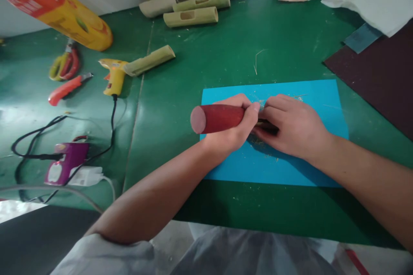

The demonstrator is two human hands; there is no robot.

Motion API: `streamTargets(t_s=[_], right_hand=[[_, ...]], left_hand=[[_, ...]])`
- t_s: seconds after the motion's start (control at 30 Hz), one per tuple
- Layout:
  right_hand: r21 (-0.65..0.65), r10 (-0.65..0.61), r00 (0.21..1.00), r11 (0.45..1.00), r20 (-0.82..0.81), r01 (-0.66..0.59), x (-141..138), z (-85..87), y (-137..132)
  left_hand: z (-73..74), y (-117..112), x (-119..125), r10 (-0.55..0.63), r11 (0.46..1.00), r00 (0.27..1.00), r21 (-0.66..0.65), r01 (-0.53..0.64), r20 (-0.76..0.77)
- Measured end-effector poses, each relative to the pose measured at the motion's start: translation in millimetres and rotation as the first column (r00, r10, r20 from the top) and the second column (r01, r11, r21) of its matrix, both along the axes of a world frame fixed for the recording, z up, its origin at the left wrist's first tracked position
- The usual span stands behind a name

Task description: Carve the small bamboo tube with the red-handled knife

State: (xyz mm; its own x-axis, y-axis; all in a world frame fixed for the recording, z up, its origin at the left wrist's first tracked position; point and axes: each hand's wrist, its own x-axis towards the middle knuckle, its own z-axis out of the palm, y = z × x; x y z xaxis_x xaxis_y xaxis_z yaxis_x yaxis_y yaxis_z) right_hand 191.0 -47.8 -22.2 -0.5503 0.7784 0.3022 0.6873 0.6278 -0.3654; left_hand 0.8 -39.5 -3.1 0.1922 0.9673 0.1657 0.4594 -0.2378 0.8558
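Note:
My left hand (235, 129) is wrapped round a thick red-brown tool handle (214, 119) that points left, its round end toward the camera. My right hand (290, 126) lies curled over the tool's dark front end (269, 127) and presses down on something hidden beneath the fingers. Both hands rest on a blue sheet (309, 94) sprinkled with fine shavings, which lies on the green table (226, 51).
Cut bamboo tubes (190, 16) lie at the back, one piece (150, 61) beside a yellow glue gun (112, 77). Scissors (64, 63), an orange knife (64, 89), a purple device (66, 167) with cables and an orange-yellow cylinder (58, 8) are left. Dark sheets (380, 73) lie right.

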Motion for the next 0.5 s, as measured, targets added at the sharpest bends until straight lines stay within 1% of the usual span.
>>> streamTargets(t_s=[0.07,0.13,0.2,0.23,0.27,0.37,0.4,0.43,0.5], right_hand=[[0.025,0.001,1.0,1.0,-0.008,0.0,-1.1,-0.3,-1.8],[0.03,0.005,1.0,1.0,-0.019,-0.004,-1.7,-0.4,-3.0],[0.008,0.013,1.0,1.0,-0.027,-0.012,-1.5,-0.3,-3.3],[-0.005,0.009,1.0,1.0,-0.028,-0.009,-1.3,-0.3,-3.3],[-0.017,0.002,1.0,1.0,-0.026,-0.003,-1.1,-0.5,-3.2],[-0.014,-0.018,1.0,1.0,-0.015,0.018,-0.3,-1.5,-2.9],[-0.005,-0.017,1.0,1.0,-0.013,0.017,-0.1,-2.1,-2.9],[0.006,-0.012,1.0,1.0,-0.014,0.012,0.0,-2.8,-2.9],[0.032,-0.005,1.0,0.999,-0.023,0.006,0.0,-4.3,-2.9]], left_hand=[[3.5,-0.8,-1.6,-0.026,1.0,0.999,-0.006,0.026,-0.036],[6.8,-0.6,-2.8,-0.116,0.993,0.993,-0.016,0.115,-0.036],[8.4,0.4,-2.9,-0.21,0.977,0.978,-0.043,0.21,0.017],[8.5,1.0,-2.2,-0.208,0.976,0.976,-0.056,0.211,0.061],[8.0,1.8,-1.2,-0.166,0.983,0.981,-0.067,0.173,0.103],[4.7,4.3,2.9,0.047,0.996,0.984,-0.08,-0.034,0.174],[3.3,5.1,4.1,0.075,0.995,0.98,-0.077,-0.062,0.182],[1.9,5.7,5.0,0.072,0.996,0.981,-0.07,-0.06,0.181],[-0.6,6.5,5.6,0.026,0.998,0.985,-0.053,-0.018,0.171]])
